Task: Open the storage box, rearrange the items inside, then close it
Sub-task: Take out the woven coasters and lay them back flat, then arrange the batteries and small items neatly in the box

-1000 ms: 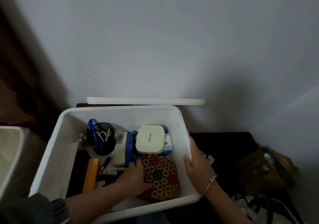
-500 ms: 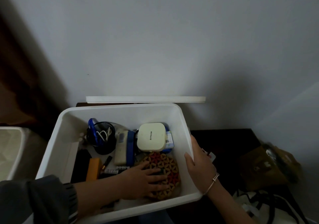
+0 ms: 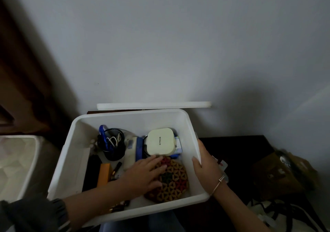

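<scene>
Pale grey wall rises behind the open white plastic storage box (image 3: 74,153), whose flat white lid (image 3: 153,105) stands propped at its far edge. The left hand (image 3: 144,173) lies flat, fingers straight, on the round woven multicoloured mat (image 3: 175,185) inside, just beside a cream rounded-square device (image 3: 160,141). The right hand (image 3: 208,169) clasps the box's right wall, thumb inside.

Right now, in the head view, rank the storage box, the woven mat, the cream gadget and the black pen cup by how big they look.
1. storage box, by far.
2. woven mat, partly under the left hand.
3. cream gadget and black pen cup: too close to rank.
</scene>
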`<state>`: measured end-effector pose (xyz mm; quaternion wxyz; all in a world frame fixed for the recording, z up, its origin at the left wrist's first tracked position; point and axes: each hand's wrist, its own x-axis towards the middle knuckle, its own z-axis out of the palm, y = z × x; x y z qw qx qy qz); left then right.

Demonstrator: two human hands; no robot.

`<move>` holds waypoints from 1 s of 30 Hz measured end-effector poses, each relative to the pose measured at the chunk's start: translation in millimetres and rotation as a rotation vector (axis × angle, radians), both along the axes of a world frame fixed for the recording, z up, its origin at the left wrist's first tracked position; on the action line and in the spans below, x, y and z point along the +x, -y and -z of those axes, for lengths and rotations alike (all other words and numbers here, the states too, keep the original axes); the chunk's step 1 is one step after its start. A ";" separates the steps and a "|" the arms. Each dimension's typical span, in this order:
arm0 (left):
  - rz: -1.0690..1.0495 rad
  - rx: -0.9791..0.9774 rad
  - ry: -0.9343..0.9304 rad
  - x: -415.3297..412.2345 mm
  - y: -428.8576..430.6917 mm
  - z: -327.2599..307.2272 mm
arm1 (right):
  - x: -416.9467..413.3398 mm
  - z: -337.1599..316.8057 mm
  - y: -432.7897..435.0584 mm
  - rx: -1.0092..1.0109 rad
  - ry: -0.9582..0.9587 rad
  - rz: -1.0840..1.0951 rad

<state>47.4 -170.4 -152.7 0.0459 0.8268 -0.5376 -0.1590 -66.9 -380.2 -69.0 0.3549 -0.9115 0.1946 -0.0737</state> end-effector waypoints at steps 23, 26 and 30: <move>-1.009 0.316 -1.398 -13.3 9.3 -14.9 | -1.3 2.5 -2.2 0.026 0.003 0.025; -0.911 0.380 -1.264 -15.0 13.0 -16.4 | -2.1 1.8 -2.8 0.032 -0.002 0.027; -0.786 0.453 -1.004 -15.9 16.0 -16.2 | -2.7 0.4 -3.2 0.051 -0.015 0.032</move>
